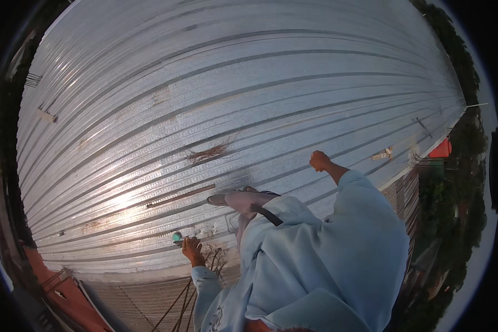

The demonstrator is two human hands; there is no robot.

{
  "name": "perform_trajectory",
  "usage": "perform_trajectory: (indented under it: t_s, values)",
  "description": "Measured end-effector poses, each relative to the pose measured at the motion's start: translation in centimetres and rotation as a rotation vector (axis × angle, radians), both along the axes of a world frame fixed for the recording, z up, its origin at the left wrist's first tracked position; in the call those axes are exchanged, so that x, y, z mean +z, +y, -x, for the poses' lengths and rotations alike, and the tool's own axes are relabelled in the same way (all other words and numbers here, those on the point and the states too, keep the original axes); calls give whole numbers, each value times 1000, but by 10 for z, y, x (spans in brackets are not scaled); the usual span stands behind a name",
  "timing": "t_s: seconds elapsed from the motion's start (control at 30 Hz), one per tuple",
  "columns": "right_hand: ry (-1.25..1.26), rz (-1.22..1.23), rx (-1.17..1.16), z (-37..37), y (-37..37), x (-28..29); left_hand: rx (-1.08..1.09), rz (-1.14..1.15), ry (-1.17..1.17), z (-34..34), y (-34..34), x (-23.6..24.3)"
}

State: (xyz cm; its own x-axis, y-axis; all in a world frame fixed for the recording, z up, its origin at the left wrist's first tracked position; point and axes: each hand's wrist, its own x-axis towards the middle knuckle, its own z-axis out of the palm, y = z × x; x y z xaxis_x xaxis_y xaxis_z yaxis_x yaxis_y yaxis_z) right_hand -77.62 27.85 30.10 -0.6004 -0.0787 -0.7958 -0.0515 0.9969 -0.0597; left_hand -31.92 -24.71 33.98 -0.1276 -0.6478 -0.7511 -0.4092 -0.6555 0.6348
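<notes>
The left hand (192, 249) closes around a small teal-tipped object (177, 238), too small to identify, held at the lower edge of the silvery corrugated metal roof sheeting (205, 94), at seven o'clock from frame centre; the right hand (318, 160) is clenched into a fist, pressed on the sheeting at three o'clock; a bundle of dry brown twigs (207, 154) lies near centre; a sandalled foot (235, 199) rests between the hands.

No packages, labels, signs or screens visible.
</notes>
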Motion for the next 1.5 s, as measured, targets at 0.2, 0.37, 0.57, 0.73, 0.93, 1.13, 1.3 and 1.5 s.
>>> perform_trajectory:
  t_s: [0.2,0.37,0.57,0.73,0.93,1.13,1.3,1.5]
  values:
    - [111,141,-158,-22,90,12,-320,-451,-314,21,73,-53]
    - [141,336,-527,-30,105,3,-582,-472,-445,126,87,-42]
    - [37,366,-444,24,142,-5,-682,-316,-486,305,75,-25]
    - [68,452,-1018,86,246,13,-685,-119,-350,522,93,-27]
    - [524,131,-902,6,408,-33,-1178,-20,57,785,288,27]
    - [202,266,-1650,0,341,4,-1467,17,287,867,384,64]
    - [173,196,-1387,12,281,7,-1538,-77,-60,838,385,13]
    - [325,212,-1049,86,270,-30,-1692,-65,-556,850,332,-61]
